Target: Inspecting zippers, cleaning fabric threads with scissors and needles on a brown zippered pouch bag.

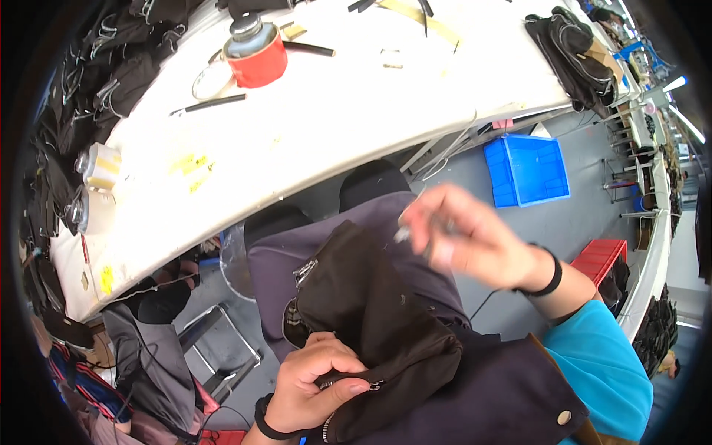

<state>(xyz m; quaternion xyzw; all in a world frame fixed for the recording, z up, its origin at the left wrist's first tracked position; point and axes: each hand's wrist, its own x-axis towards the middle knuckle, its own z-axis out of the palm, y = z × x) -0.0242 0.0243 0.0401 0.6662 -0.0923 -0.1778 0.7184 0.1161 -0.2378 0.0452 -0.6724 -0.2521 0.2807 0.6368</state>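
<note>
A dark brown-black fabric bag (371, 297) with metal zippers lies across my lap. My left hand (319, 386) pinches its near edge between thumb and fingers, right beside a zipper pull (375, 386). Another zipper pull (305, 272) shows on the bag's left side, above a partly open zipped pocket (295, 323). To the right of the bag, my right hand (475, 241) is raised in the air, apart from the fabric. Its fingers are curled round a small silvery tool (443, 225), too blurred by motion to name.
A white table (297, 141) stands ahead, with a red tin (259, 65), a black-handled tool (215, 104) and piled black bags (133, 81). A blue crate (526, 170) sits on the floor at right, a red crate (599, 259) nearer. Another person's legs (148, 356) and a folding stool (222, 348) are at left.
</note>
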